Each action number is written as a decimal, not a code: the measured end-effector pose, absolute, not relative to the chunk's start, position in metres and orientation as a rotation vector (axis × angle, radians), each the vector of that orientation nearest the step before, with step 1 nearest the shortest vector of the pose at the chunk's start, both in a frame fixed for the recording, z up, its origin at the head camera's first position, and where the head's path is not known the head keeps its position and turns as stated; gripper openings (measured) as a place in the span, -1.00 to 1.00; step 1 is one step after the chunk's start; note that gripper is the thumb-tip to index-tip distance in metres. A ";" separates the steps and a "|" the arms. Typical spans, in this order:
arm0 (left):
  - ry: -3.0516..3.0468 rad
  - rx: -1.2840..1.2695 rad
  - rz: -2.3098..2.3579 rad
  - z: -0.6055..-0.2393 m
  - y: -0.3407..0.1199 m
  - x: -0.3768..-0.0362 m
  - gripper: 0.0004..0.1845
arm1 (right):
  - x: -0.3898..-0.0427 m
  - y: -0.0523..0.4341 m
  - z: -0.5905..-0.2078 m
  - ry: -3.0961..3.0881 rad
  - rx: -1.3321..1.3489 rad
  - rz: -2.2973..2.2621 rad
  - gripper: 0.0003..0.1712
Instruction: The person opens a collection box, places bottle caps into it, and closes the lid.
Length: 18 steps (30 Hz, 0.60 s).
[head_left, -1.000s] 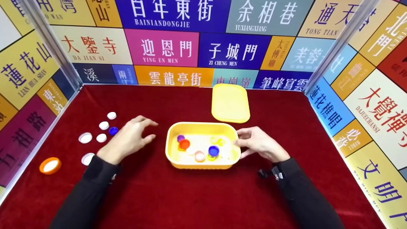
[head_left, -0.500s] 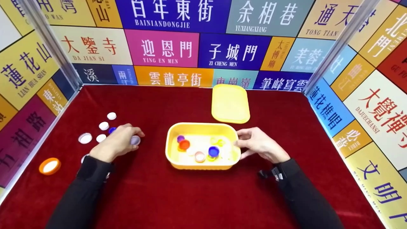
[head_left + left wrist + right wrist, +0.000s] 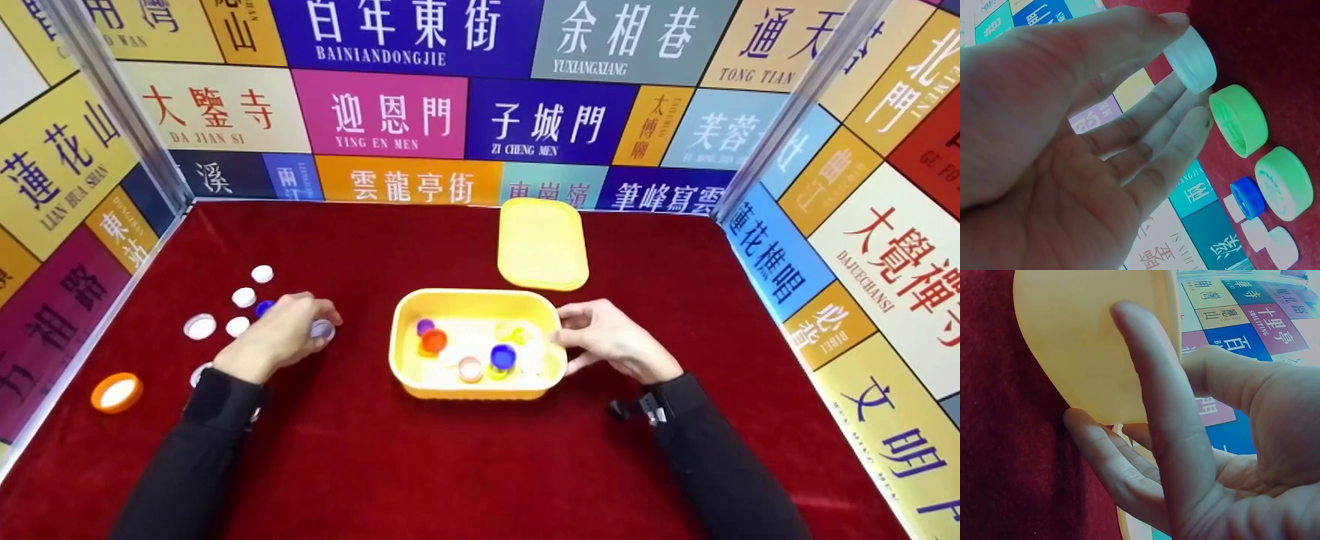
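Left hand [image 3: 279, 337] grip pinches a white cap [image 3: 1190, 59]; right hand [image 3: 611, 341] grip holds the yellow box [image 3: 474, 300].

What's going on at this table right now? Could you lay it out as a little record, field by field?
Left hand: left hand pinches a pale round plastic bottle cap
Right hand: right hand holds the right end of the yellow plastic tub
Inside the tub: coloured caps, among them an orange-red cap and a blue cap
Behind the tub: flat yellow lid
Surface: red cloth
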<state>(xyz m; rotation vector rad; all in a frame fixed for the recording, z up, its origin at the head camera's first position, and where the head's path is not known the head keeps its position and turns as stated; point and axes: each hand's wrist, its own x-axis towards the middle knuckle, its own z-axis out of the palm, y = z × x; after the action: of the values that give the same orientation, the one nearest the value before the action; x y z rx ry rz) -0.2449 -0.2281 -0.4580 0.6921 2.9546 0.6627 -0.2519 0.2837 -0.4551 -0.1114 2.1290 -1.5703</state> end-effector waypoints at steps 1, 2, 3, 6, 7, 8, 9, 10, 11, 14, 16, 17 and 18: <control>2.955 0.700 0.668 -0.458 -0.228 -0.245 -0.71 | -0.252 0.284 -0.455 2.128 -0.112 -1.571 -0.40; 2.958 0.708 0.675 -0.458 -0.227 -0.245 -0.71 | -0.252 0.284 -0.455 2.127 -0.114 -1.570 -0.40; 2.961 0.719 0.683 -0.457 -0.226 -0.245 -0.71 | -0.252 0.284 -0.455 2.126 -0.115 -1.570 -0.40; 2.986 0.762 0.719 -0.456 -0.221 -0.245 -0.72 | -0.252 0.284 -0.455 2.122 -0.121 -1.572 -0.41; 2.996 0.776 0.735 -0.455 -0.219 -0.245 -0.72 | -0.252 0.284 -0.456 2.121 -0.122 -1.572 -0.41; 3.007 0.787 0.753 -0.455 -0.217 -0.245 -0.72 | -0.252 0.284 -0.456 2.120 -0.122 -1.574 -0.41; 3.017 0.799 0.774 -0.454 -0.215 -0.245 -0.73 | -0.252 0.284 -0.456 2.120 -0.122 -1.574 -0.41; 3.025 0.808 0.796 -0.453 -0.212 -0.245 -0.74 | -0.252 0.284 -0.456 2.120 -0.121 -1.575 -0.41; 3.034 0.816 0.816 -0.452 -0.209 -0.244 -0.74 | -0.252 0.283 -0.456 2.120 -0.119 -1.577 -0.41; 3.057 0.851 0.865 -0.450 -0.200 -0.243 -0.76 | -0.252 0.283 -0.456 2.120 -0.114 -1.583 -0.41; 3.062 0.873 0.889 -0.448 -0.193 -0.241 -0.76 | -0.252 0.283 -0.456 2.118 -0.112 -1.587 -0.41; 3.063 0.880 0.898 -0.447 -0.190 -0.241 -0.75 | -0.252 0.283 -0.456 2.116 -0.113 -1.590 -0.41; 3.062 0.888 0.909 -0.447 -0.187 -0.240 -0.74 | -0.252 0.283 -0.456 2.114 -0.113 -1.591 -0.41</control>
<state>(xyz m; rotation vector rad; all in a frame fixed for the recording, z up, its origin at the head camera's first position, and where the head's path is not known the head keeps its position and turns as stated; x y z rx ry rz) -0.2396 -0.1867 -0.4466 0.8878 3.0616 0.9087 -0.2521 0.2831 -0.4563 -0.1134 2.1143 -1.5914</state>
